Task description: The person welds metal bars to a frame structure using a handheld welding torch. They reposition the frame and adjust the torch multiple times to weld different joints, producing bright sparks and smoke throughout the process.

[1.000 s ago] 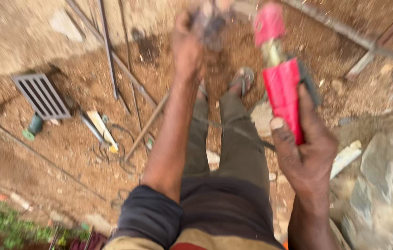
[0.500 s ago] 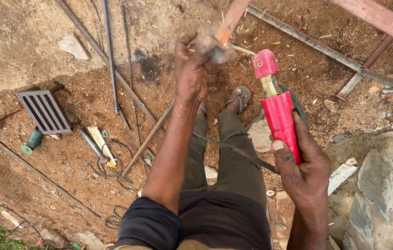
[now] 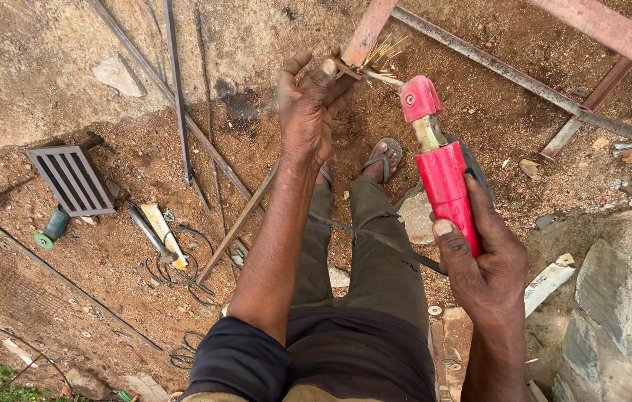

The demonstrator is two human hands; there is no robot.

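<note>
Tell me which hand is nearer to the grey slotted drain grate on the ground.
Left. The left hand is raised to the right of the drain grate; the right hand, gripping the red electrode holder, is farther right.

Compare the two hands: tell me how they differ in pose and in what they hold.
The left hand is stretched far forward, fingertips pinching a small metal piece at the rusty frame; the right hand stays close to the body. The left hand holds with its fingertips only; the right hand wraps its whole fist round the red electrode holder. Both are bare, and both meet where sparks fly at the holder's tip.
</note>
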